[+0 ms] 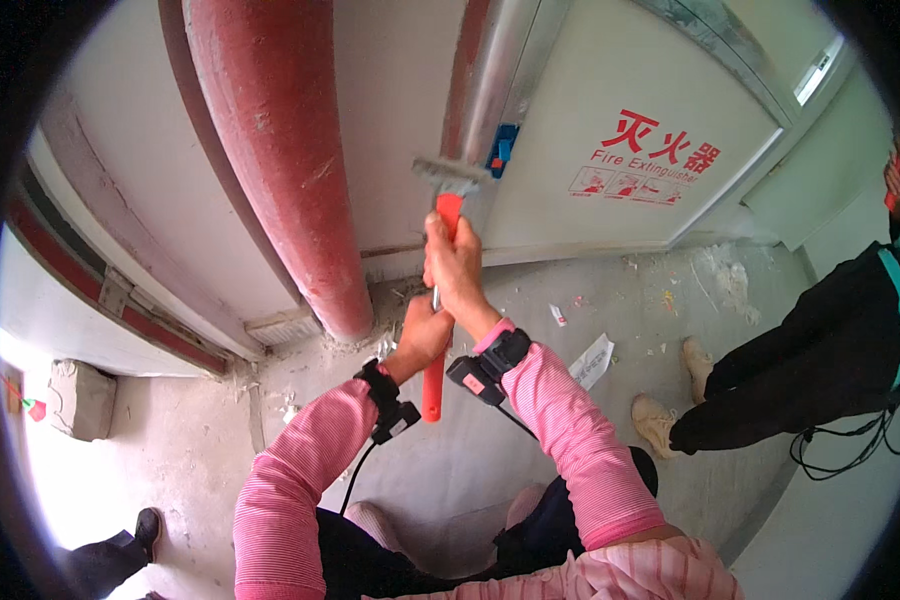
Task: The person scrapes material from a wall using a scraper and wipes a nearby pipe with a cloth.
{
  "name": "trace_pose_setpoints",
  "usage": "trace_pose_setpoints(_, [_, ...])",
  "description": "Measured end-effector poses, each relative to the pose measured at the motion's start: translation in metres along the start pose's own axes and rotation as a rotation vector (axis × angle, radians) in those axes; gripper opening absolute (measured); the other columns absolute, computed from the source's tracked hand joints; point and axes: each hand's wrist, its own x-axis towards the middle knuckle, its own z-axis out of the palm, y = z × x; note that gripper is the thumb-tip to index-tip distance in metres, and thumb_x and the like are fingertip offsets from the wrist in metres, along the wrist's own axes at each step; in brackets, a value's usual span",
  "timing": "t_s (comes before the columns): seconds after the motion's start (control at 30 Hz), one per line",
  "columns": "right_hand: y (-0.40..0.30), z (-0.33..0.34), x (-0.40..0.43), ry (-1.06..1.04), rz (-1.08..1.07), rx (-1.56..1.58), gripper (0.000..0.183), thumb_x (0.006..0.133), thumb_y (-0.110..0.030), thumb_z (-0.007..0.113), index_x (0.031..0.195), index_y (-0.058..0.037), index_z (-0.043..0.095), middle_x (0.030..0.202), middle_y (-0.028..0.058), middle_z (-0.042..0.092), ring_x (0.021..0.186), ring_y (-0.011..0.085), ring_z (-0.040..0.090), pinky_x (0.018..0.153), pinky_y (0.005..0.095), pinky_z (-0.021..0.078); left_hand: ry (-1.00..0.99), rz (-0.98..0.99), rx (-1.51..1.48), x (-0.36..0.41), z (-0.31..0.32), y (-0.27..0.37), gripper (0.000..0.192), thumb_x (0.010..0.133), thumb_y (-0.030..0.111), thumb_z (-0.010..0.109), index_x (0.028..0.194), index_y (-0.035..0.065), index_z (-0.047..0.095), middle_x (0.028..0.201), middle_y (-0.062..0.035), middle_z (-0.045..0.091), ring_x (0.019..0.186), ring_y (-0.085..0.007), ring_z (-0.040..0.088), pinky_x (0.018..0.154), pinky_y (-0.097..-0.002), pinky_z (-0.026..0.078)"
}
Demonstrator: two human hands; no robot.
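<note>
Both of my hands are wrapped around a long-handled scraper (pixel 433 390) with orange-red grips and a short bare metal shaft. My right hand (pixel 454 262) holds the upper grip just below the head. Lower down, my left hand (pixel 422 335) grasps the handle, and the grip's end sticks out beneath it. The scraper's wide, dusty blade head (pixel 452 174) is over the foot of a metal door frame (pixel 495 82); whether it touches is unclear. Beside the head, a blue latch (pixel 503 150) with a red part sits at the edge of a white cabinet door (pixel 547 195).
A thick red pipe (pixel 285 165) meets the floor left of my hands. Paper (pixel 592 361) and debris lie on the concrete floor (pixel 510 435). At right stands a person in black trousers (pixel 802 352), near looped cables (pixel 844 450). Another person's shoe (pixel 148 534) and a block (pixel 82 399) are at left.
</note>
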Motion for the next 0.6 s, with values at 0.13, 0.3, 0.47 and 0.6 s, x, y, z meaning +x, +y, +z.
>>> trace_pose_setpoints(0.13, [0.007, -0.001, 0.004, -0.021, 0.004, -0.012, 0.028, 0.088, -0.031, 0.054, 0.077, -0.0086, 0.040, 0.054, -0.0008, 0.040, 0.036, 0.0069, 0.036, 0.031, 0.0226, 0.0305, 0.022, -0.058, -0.039, 0.001, -0.001, 0.002, 0.019, 0.076, 0.013, 0.046, 0.063, -0.0005, 0.049, 0.050, -0.0085, 0.050, 0.040, -0.0180, 0.051, 0.039, -0.0329, 0.041])
trace_pose_setpoints(0.3, [0.018, -0.001, 0.000, 0.003, 0.034, -0.027, 0.029, 0.087, -0.032, 0.054, 0.077, -0.0088, 0.039, 0.053, -0.0010, 0.040, 0.036, 0.0072, 0.037, 0.031, 0.0230, 0.0306, 0.030, -0.053, 0.001, -0.001, 0.001, -0.018, 0.020, 0.077, 0.015, 0.048, 0.064, -0.0001, 0.049, 0.051, -0.0082, 0.051, 0.042, -0.0179, 0.051, 0.040, -0.0330, 0.041])
trace_pose_setpoints(0.47, [0.002, -0.001, 0.005, -0.035, -0.004, 0.052, 0.029, 0.087, -0.031, 0.053, 0.076, -0.0093, 0.039, 0.052, -0.0023, 0.037, 0.035, 0.0069, 0.035, 0.030, 0.0228, 0.0298, 0.058, -0.010, -0.054, 0.003, 0.004, -0.009, 0.019, 0.077, 0.014, 0.048, 0.064, -0.0005, 0.049, 0.050, -0.0080, 0.051, 0.041, -0.0171, 0.051, 0.039, -0.0328, 0.041])
trace_pose_setpoints(0.6, [0.021, -0.010, -0.004, -0.032, 0.071, -0.020, 0.028, 0.087, -0.031, 0.054, 0.075, -0.0098, 0.040, 0.053, -0.0030, 0.036, 0.036, 0.0067, 0.034, 0.031, 0.0226, 0.0294, 0.064, -0.121, 0.045, -0.012, 0.010, -0.004, 0.021, 0.077, 0.016, 0.050, 0.064, -0.0006, 0.049, 0.050, -0.0081, 0.051, 0.040, -0.0176, 0.051, 0.038, -0.0326, 0.041])
